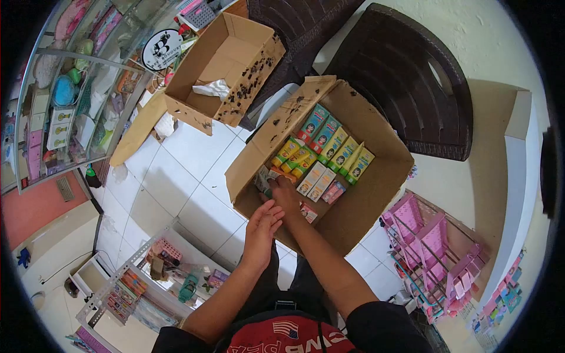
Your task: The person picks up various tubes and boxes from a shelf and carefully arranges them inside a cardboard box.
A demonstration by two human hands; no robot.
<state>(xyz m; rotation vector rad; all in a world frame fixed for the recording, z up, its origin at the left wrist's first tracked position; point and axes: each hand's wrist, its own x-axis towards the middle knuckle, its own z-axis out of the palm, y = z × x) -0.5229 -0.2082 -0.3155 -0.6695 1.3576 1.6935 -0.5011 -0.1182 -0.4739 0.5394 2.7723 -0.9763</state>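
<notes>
A large open cardboard box (365,126) holds rows of small goods. Teal boxes (314,122) stand toward its back, with yellow and green tubes (341,154) beside them, and white boxes (316,182) lie nearer the front. My right hand (283,197) reaches down into the box's left part, by an orange pack (281,174); its fingertips are hidden, so what they hold cannot be made out. Just left of it, my left hand (261,232) is at the box's near edge, fingers apart and nothing in it.
A second cardboard box (226,53) with crumpled white paper (212,89) sits beyond, at upper left. A dark plastic chair (406,76) stands behind. Glass shelves (76,100) are on the left, a pink rack (432,253) on the right, and a display case (147,282) at lower left.
</notes>
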